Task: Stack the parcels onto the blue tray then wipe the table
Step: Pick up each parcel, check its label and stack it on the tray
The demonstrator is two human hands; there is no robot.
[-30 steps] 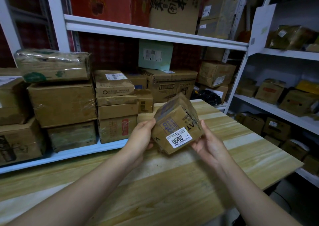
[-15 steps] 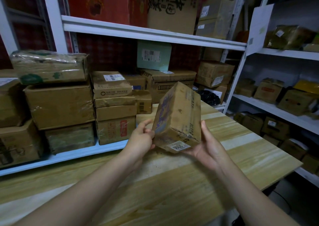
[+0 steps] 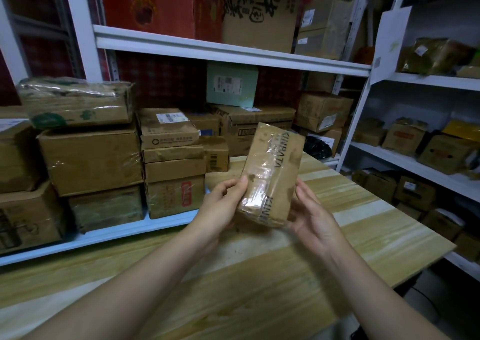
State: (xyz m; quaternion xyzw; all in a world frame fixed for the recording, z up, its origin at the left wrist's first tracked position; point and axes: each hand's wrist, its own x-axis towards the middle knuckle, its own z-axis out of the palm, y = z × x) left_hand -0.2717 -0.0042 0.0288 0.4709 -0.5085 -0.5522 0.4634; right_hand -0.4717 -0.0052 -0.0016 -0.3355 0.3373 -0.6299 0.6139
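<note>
Hands (image 3: 265,210) clasp parcel (image 3: 272,173) above wooden table (image 3: 259,287); box-filled shelves (image 3: 228,51) around.

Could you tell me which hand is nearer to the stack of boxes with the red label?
Left. The left hand sits just right of that stack; the right hand is beyond the held parcel.

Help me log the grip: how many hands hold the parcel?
2: the left hand grips the parcel at its left edge, the right hand supports its lower right side.
</note>
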